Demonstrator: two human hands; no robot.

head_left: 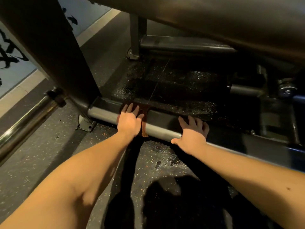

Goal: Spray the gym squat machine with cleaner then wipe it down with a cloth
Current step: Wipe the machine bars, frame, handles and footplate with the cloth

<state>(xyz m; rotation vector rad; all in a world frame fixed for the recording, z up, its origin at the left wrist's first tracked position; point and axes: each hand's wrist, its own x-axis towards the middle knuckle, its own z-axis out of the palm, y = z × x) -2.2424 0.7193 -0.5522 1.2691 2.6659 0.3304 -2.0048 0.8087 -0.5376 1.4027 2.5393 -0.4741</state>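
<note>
**Low on the frame: cloth down on the base rail**

At the centre of the frame my left hand (130, 119) lies flat on the brown cloth (144, 126). Its fingers are straight and a little spread, pressing the cloth onto the grey base rail (102, 113) of the squat machine. One end of the cloth hangs down the near face of the rail. Just to the right, my right hand (193, 134) rests palm-down on the same rail, fingers fanned and thumb out toward me, holding nothing. It looks like a brace while I lean in.

No spray bottle shows anywhere in view, so I cannot say where it is. Shiny droplets sit on the dark mat (173, 83) behind the rail and on the speckled floor (165, 161) in front of it, below centre. From that I judge the spraying of this low part done and the wiping in hand.

The cloth sits near the left end of the rail, close to the upright post (49, 47) at upper left. The long run of rail toward the lower right looks left to do, as do the dark linkage parts at right and the big sloped panel (231, 22) across the top of the frame. Whether those have been wiped I cannot tell. My guess is early to middle of the wipe-down.
</note>
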